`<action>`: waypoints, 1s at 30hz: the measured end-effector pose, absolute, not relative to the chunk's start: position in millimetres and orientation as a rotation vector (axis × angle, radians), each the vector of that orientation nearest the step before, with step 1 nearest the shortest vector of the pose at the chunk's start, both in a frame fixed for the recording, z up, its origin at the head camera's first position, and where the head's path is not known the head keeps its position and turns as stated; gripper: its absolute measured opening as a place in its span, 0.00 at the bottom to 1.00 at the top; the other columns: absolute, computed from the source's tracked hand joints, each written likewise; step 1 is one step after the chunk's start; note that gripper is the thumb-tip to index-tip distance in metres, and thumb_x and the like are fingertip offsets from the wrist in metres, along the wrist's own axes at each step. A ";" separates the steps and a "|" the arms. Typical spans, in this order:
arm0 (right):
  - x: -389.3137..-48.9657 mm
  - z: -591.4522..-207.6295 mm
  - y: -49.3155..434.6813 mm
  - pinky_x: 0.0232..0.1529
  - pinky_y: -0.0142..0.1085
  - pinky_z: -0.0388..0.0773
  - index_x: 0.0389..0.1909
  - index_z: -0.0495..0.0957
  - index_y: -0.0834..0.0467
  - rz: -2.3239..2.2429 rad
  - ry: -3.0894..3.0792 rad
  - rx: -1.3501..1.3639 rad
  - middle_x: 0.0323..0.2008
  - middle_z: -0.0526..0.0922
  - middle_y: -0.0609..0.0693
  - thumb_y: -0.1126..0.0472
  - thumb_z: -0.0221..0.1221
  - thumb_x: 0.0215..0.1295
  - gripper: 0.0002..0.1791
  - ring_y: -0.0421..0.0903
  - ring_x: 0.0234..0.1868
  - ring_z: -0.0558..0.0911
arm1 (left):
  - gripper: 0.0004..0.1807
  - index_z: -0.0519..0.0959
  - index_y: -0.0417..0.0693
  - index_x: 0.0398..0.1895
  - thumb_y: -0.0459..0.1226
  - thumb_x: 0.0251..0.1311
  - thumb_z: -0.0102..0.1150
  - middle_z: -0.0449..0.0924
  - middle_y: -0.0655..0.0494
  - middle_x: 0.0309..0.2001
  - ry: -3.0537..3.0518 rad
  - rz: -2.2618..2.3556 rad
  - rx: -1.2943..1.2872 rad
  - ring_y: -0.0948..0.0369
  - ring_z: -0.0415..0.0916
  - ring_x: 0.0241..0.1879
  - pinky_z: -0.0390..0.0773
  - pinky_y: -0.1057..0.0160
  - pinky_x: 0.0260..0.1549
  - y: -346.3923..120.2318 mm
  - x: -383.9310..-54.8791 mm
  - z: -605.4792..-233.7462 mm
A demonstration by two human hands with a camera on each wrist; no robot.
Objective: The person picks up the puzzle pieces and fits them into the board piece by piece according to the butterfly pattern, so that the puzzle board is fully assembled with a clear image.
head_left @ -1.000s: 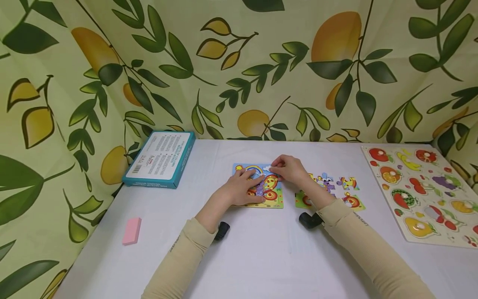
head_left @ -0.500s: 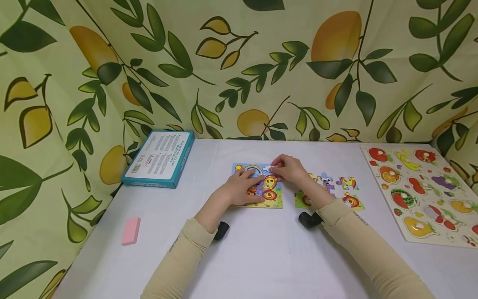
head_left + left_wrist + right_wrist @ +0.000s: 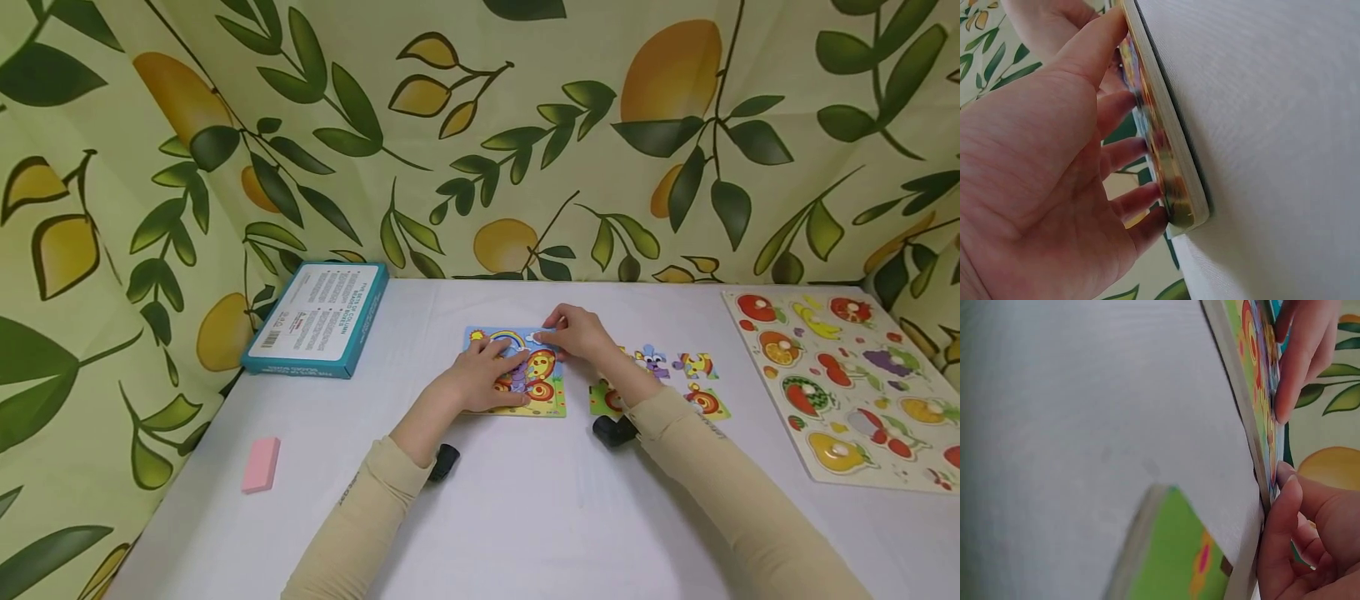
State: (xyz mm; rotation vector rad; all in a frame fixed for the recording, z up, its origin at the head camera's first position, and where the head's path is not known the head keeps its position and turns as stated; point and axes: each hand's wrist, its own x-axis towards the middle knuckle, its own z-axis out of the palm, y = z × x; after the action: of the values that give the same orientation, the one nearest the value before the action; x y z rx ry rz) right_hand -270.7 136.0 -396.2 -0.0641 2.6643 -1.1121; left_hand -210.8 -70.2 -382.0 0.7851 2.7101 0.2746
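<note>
A small butterfly-and-rainbow jigsaw puzzle point(image 3: 553, 407) lies in its tray on the table. My left hand point(image 3: 483, 377) rests on it with fingers spread over the butterfly; the left wrist view shows the fingertips touching the puzzle's face point(image 3: 1172, 190). At the top right corner, my right hand point(image 3: 581, 335) pinches a cloud puzzle piece point(image 3: 534, 337) between thumb and forefinger, partly hidden by the fingers. Thumb and forefinger meet at the tray's edge in the right wrist view. Other pieces, including a purple one point(image 3: 651, 362) and a yellow one point(image 3: 697, 365), lie right of the tray, partly behind the right forearm.
A wooden fruit knob puzzle point(image 3: 832, 383) lies at the right of the table. At the back left is a teal box point(image 3: 318, 317) with a printed white label. A pink block point(image 3: 261, 465) sits front left. Patterned cloth point(image 3: 480, 142) hangs behind the table.
My right hand has shifted very slightly at the puzzle's top right corner, its fingers still at the cloud piece. My left hand stays in place. The whole view has drifted a little.
</note>
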 end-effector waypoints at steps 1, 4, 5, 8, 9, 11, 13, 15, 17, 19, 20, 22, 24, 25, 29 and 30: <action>-271.1 -396.3 135.6 0.28 0.32 0.69 0.44 0.74 0.59 -1.114 2.666 -0.058 0.31 0.71 0.52 0.53 0.65 0.63 0.17 0.40 0.18 0.75 | 0.41 0.58 0.61 0.76 0.61 0.62 0.56 0.50 0.49 0.75 2.711 0.269 0.784 0.43 0.46 0.72 0.57 0.42 0.66 -70.0 -211.0 -382.2; -272.0 -396.8 135.6 0.26 0.32 0.70 0.43 0.74 0.59 -1.127 2.662 -0.043 0.31 0.71 0.52 0.54 0.66 0.63 0.16 0.40 0.18 0.75 | 0.41 0.57 0.62 0.76 0.62 0.62 0.55 0.50 0.50 0.76 2.713 0.255 0.779 0.44 0.46 0.72 0.57 0.42 0.66 -69.2 -211.4 -382.7; -272.4 -396.8 136.1 0.26 0.31 0.70 0.43 0.74 0.59 -1.131 2.658 -0.046 0.31 0.71 0.52 0.54 0.66 0.63 0.16 0.40 0.18 0.75 | 0.41 0.57 0.62 0.76 0.62 0.62 0.55 0.50 0.50 0.76 2.714 0.254 0.777 0.44 0.46 0.72 0.57 0.42 0.66 -68.8 -211.3 -382.6; -274.5 -397.9 139.6 0.25 0.31 0.70 0.43 0.74 0.59 -1.141 2.634 -0.089 0.29 0.71 0.51 0.54 0.65 0.63 0.15 0.40 0.18 0.75 | 0.42 0.57 0.62 0.76 0.62 0.62 0.54 0.49 0.50 0.76 2.714 0.245 0.772 0.44 0.46 0.72 0.57 0.43 0.67 -67.8 -211.7 -382.9; -275.3 -398.3 141.3 0.25 0.31 0.70 0.43 0.74 0.59 -1.143 2.622 -0.109 0.29 0.71 0.51 0.54 0.65 0.64 0.15 0.40 0.18 0.74 | 0.42 0.56 0.63 0.76 0.62 0.62 0.54 0.49 0.50 0.76 2.712 0.240 0.769 0.44 0.45 0.73 0.57 0.43 0.67 -67.6 -211.8 -382.9; -276.3 -398.2 144.8 0.26 0.31 0.69 0.45 0.74 0.59 -1.143 2.596 -0.155 0.28 0.71 0.50 0.55 0.65 0.64 0.16 0.40 0.18 0.74 | 0.42 0.56 0.63 0.76 0.62 0.62 0.54 0.48 0.50 0.76 2.709 0.238 0.764 0.43 0.45 0.73 0.56 0.43 0.67 -67.2 -211.9 -382.8; -276.6 -397.7 148.1 0.27 0.31 0.68 0.47 0.74 0.60 -1.150 2.559 -0.194 0.28 0.70 0.50 0.56 0.65 0.64 0.17 0.40 0.19 0.74 | 0.42 0.56 0.64 0.76 0.63 0.62 0.54 0.48 0.50 0.76 2.704 0.232 0.755 0.43 0.44 0.73 0.55 0.43 0.67 -66.9 -212.0 -382.4; -276.3 -397.1 150.4 0.27 0.31 0.68 0.49 0.74 0.60 -1.156 2.530 -0.216 0.28 0.70 0.50 0.57 0.66 0.63 0.18 0.40 0.21 0.74 | 0.41 0.56 0.64 0.76 0.63 0.62 0.54 0.47 0.51 0.76 2.702 0.233 0.747 0.43 0.44 0.73 0.54 0.42 0.68 -66.6 -211.8 -382.1; -275.9 -396.6 151.1 0.27 0.30 0.68 0.51 0.74 0.61 -1.161 2.515 -0.228 0.29 0.70 0.50 0.58 0.66 0.63 0.19 0.40 0.21 0.75 | 0.41 0.56 0.64 0.76 0.63 0.62 0.54 0.47 0.51 0.76 2.702 0.231 0.743 0.43 0.44 0.73 0.54 0.42 0.68 -66.8 -211.7 -381.6; -275.2 -396.6 150.8 0.27 0.30 0.67 0.51 0.74 0.61 -1.167 2.521 -0.218 0.29 0.70 0.50 0.58 0.66 0.63 0.19 0.40 0.21 0.75 | 0.41 0.56 0.64 0.76 0.62 0.62 0.53 0.48 0.51 0.76 2.703 0.232 0.743 0.43 0.44 0.73 0.55 0.42 0.67 -66.7 -211.5 -381.3; -274.6 -396.6 150.7 0.27 0.31 0.67 0.50 0.74 0.61 -1.167 2.530 -0.214 0.29 0.70 0.50 0.58 0.66 0.62 0.19 0.40 0.21 0.75 | 0.41 0.56 0.64 0.76 0.62 0.62 0.53 0.48 0.51 0.76 2.704 0.232 0.744 0.43 0.45 0.73 0.55 0.42 0.67 -66.6 -211.4 -381.2; -273.2 -396.7 150.2 0.27 0.31 0.67 0.50 0.75 0.60 -1.171 2.545 -0.206 0.29 0.70 0.50 0.58 0.67 0.62 0.19 0.41 0.21 0.75 | 0.40 0.57 0.64 0.76 0.63 0.62 0.53 0.48 0.50 0.76 2.710 0.221 0.746 0.43 0.45 0.73 0.56 0.42 0.67 -66.3 -211.2 -381.1; -271.5 -396.4 150.4 0.28 0.32 0.66 0.51 0.76 0.60 -1.163 2.565 -0.204 0.30 0.71 0.50 0.57 0.67 0.62 0.20 0.42 0.22 0.74 | 0.40 0.57 0.65 0.76 0.63 0.62 0.53 0.49 0.51 0.76 2.719 0.204 0.747 0.44 0.46 0.73 0.57 0.43 0.67 -65.9 -211.2 -381.1; -270.6 -396.3 151.0 0.29 0.32 0.66 0.52 0.77 0.59 -1.145 2.580 -0.215 0.31 0.71 0.51 0.56 0.66 0.63 0.20 0.43 0.24 0.74 | 0.40 0.57 0.65 0.76 0.63 0.62 0.52 0.49 0.51 0.76 2.723 0.192 0.747 0.44 0.46 0.73 0.57 0.43 0.67 -66.1 -211.2 -381.1; -264.4 -393.3 159.9 0.33 0.34 0.69 0.59 0.76 0.56 -1.109 2.618 -0.249 0.38 0.76 0.54 0.52 0.61 0.68 0.22 0.48 0.33 0.74 | 0.40 0.56 0.67 0.76 0.64 0.62 0.52 0.50 0.52 0.76 2.738 0.151 0.755 0.45 0.47 0.72 0.59 0.44 0.66 -66.7 -211.2 -381.5; -262.2 -391.8 164.1 0.34 0.35 0.70 0.61 0.76 0.56 -1.113 2.629 -0.248 0.40 0.77 0.55 0.52 0.59 0.69 0.22 0.49 0.35 0.74 | 0.40 0.56 0.67 0.76 0.64 0.62 0.52 0.50 0.52 0.75 2.739 0.144 0.758 0.45 0.47 0.72 0.60 0.44 0.66 -67.0 -211.2 -381.6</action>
State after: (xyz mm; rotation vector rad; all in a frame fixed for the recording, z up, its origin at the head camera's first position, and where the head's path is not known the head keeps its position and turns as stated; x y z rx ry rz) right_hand -262.2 164.1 -391.8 -0.2482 2.6294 -1.1132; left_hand -211.2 -67.0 -381.6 0.7576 2.7394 0.1443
